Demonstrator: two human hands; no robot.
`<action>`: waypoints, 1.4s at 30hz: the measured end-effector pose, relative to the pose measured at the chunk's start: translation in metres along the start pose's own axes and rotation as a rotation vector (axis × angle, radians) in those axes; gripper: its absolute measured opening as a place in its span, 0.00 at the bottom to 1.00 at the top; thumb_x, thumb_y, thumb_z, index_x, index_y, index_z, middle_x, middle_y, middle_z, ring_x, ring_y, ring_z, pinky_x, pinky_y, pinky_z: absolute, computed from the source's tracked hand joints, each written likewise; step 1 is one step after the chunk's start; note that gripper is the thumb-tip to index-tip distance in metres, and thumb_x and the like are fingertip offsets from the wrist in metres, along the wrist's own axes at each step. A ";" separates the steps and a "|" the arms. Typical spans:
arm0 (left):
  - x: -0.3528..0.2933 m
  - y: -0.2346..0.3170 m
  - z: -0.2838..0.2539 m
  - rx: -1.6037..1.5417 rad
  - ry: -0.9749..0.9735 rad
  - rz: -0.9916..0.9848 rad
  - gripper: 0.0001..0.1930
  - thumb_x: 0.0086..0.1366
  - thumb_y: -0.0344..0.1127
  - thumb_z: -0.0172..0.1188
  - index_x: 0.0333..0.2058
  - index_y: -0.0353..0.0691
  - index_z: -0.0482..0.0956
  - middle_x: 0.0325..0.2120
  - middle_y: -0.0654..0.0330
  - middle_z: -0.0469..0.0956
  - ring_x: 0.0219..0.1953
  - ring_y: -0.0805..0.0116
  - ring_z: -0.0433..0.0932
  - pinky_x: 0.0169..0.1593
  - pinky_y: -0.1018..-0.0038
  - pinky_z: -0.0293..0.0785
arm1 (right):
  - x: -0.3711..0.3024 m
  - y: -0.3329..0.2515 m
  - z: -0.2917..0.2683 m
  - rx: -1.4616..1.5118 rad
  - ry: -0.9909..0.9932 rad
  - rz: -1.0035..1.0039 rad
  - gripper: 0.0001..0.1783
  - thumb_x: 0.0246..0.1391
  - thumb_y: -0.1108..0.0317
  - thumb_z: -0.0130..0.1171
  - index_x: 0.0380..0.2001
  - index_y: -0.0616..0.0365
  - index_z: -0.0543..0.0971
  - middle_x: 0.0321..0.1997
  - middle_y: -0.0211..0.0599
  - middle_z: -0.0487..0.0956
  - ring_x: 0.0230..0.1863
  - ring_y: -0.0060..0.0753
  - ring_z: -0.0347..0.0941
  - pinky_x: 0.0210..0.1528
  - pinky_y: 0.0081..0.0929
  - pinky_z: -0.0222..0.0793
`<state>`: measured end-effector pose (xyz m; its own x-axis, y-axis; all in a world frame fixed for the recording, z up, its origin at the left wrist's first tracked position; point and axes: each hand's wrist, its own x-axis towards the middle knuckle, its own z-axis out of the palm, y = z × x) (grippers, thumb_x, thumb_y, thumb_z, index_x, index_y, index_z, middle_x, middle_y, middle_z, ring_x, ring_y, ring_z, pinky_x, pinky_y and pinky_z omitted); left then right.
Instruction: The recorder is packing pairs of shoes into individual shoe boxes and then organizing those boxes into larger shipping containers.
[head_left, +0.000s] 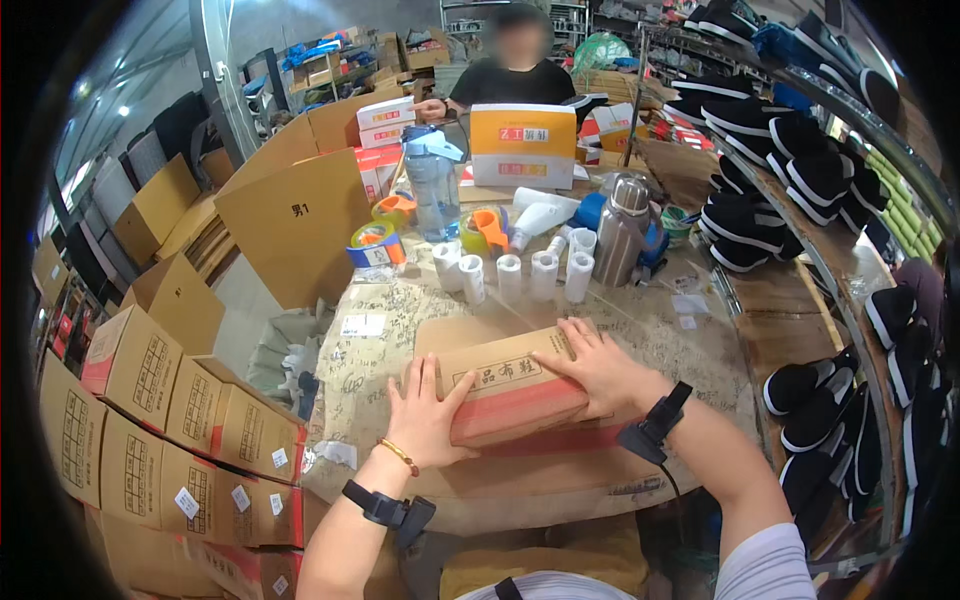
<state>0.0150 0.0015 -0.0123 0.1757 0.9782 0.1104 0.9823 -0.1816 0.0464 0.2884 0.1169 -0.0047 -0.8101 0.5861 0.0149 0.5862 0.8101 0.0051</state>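
A cluttered storeroom of stacked brown cartons and shelves of black cloth shoes (800, 170) surrounds a scribbled-on, paper-covered tabletop (650, 320) at the middle of the view. On it, just below centre, lies a flat brown cardboard shoe box with a red band along its side (510, 395), resting on another flat piece of cardboard. The left hand (425, 415) lies at the box's eight o'clock end, palm against its short side, fingers (425, 375) spread and pointing toward twelve o'clock. The right hand (600, 370) lies flat on the lid at the box's two o'clock corner, fingers (570, 335) stretched out, pressing rather than gripping. Both wrists carry black strapped devices. At twelve o'clock from the box stand a row of small white paper rolls (510, 275), then a clear blue-capped water bottle (432, 180), a steel flask (620, 230) and tape dispensers (375, 245). Farther off, a person in a black shirt (512, 80) stands behind a yellow and white box (523, 145).
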 end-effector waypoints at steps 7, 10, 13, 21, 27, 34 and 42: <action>-0.009 0.002 -0.012 0.072 -0.157 0.105 0.48 0.47 0.56 0.68 0.66 0.66 0.52 0.64 0.40 0.49 0.67 0.41 0.47 0.56 0.42 0.60 | 0.002 0.005 -0.013 0.164 -0.119 -0.033 0.61 0.24 0.44 0.74 0.66 0.36 0.57 0.66 0.67 0.51 0.68 0.68 0.44 0.63 0.47 0.57; -0.001 0.000 -0.016 0.055 -0.199 0.091 0.46 0.49 0.55 0.67 0.66 0.66 0.53 0.64 0.38 0.50 0.66 0.38 0.50 0.56 0.50 0.67 | 0.007 0.019 -0.006 0.185 -0.068 -0.035 0.60 0.24 0.41 0.74 0.66 0.36 0.58 0.67 0.68 0.50 0.68 0.69 0.43 0.64 0.47 0.56; 0.006 -0.011 -0.016 -0.047 -0.173 0.198 0.46 0.49 0.54 0.67 0.65 0.65 0.53 0.63 0.37 0.52 0.64 0.32 0.53 0.60 0.58 0.65 | 0.003 0.020 -0.005 0.211 -0.060 -0.047 0.60 0.24 0.39 0.73 0.65 0.36 0.60 0.67 0.68 0.50 0.68 0.70 0.42 0.64 0.50 0.55; -0.020 0.005 0.005 0.072 -0.038 0.097 0.47 0.47 0.65 0.63 0.65 0.61 0.55 0.66 0.42 0.46 0.68 0.42 0.42 0.62 0.37 0.47 | -0.012 0.004 0.024 0.121 0.241 0.020 0.45 0.40 0.37 0.63 0.63 0.37 0.65 0.69 0.60 0.49 0.71 0.61 0.40 0.63 0.63 0.47; -0.031 0.018 0.014 0.125 0.070 0.088 0.47 0.46 0.69 0.60 0.64 0.57 0.60 0.66 0.44 0.48 0.68 0.43 0.43 0.60 0.32 0.43 | -0.038 -0.056 0.038 0.059 0.201 0.044 0.46 0.52 0.31 0.45 0.65 0.53 0.59 0.71 0.53 0.50 0.72 0.50 0.42 0.67 0.60 0.35; -0.066 0.024 0.020 0.040 0.082 0.067 0.45 0.50 0.68 0.60 0.64 0.53 0.60 0.66 0.43 0.46 0.69 0.44 0.41 0.62 0.33 0.37 | -0.066 -0.021 0.040 0.951 0.856 0.207 0.48 0.48 0.51 0.66 0.66 0.58 0.55 0.71 0.47 0.53 0.72 0.41 0.46 0.69 0.39 0.43; -0.111 -0.019 0.097 -1.850 0.207 -0.371 0.35 0.50 0.33 0.68 0.58 0.38 0.66 0.58 0.53 0.64 0.59 0.60 0.63 0.60 0.65 0.62 | -0.092 -0.006 0.078 1.515 0.312 0.259 0.49 0.40 0.62 0.73 0.64 0.59 0.59 0.61 0.37 0.68 0.62 0.31 0.61 0.65 0.31 0.54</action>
<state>-0.0168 -0.0943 -0.1221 -0.1458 0.9875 -0.0597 -0.3547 0.0041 0.9350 0.3587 0.0597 -0.0844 -0.5467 0.8354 0.0559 -0.0063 0.0627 -0.9980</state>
